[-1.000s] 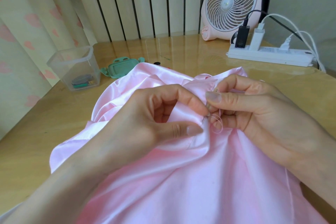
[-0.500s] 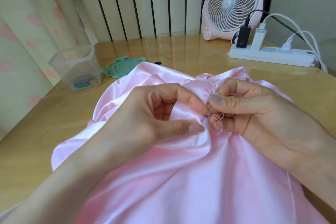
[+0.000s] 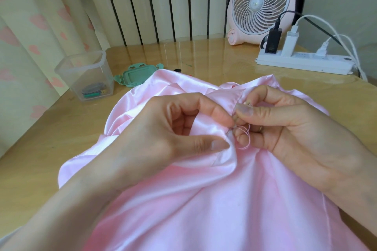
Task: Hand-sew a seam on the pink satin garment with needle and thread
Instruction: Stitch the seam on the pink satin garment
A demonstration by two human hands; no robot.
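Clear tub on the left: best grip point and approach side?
Probably the tub by its near rim, fingers pinching one wall from above: it stands upright and open, with its lid lying flat beside it. Come from the table side, since the curtain crowds its left.

The desk [image 3: 51,149] carries one pink garment [image 3: 204,199], one fan [image 3: 259,4] and one power strip [image 3: 302,62] with three plugs [image 3: 290,44] at its far edge, one clear tub [image 3: 85,75] and one green lid [image 3: 135,74]. Two grips show: the left grip [image 3: 163,134] and the right grip [image 3: 285,128], with one thread [image 3: 246,136] loop.
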